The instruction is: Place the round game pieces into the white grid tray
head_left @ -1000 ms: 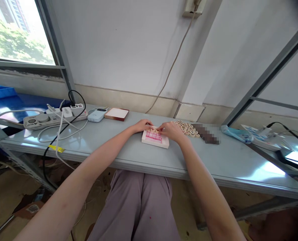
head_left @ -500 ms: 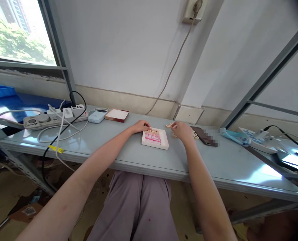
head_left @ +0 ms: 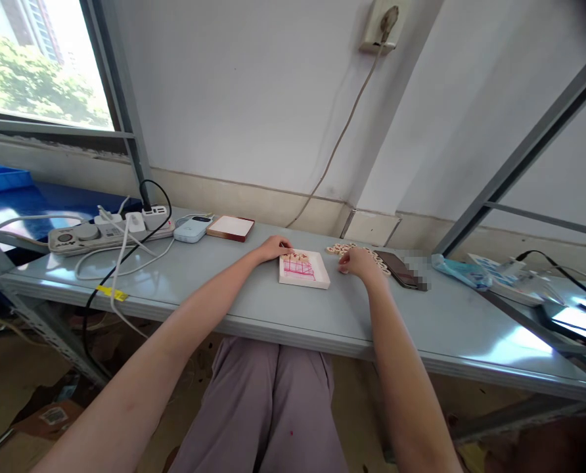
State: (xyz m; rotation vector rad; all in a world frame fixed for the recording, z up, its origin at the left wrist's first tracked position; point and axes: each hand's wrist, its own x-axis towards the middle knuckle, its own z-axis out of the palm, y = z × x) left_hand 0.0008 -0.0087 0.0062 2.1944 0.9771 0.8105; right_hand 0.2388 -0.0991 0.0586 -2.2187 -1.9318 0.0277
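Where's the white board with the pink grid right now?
In the head view, the white board sits near the middle of the grey metal bench, between the left hand and the right hand, with small wooden pieces just to its right.

- 1 left hand (head_left: 273,248)
- 1 right hand (head_left: 362,263)
- 1 white square board (head_left: 317,279) with a pink grid
- Wooden pieces (head_left: 345,249): several on the board, more beside it, too small to count exactly
- 1 phone (head_left: 395,269)
- 1 power strip (head_left: 76,238)
- 1 small pale blue device (head_left: 190,230)
- 1 red-edged square pad (head_left: 230,227)
- 1 wall socket (head_left: 379,26)
- 1 window (head_left: 37,66)
- 1 table (head_left: 199,295)
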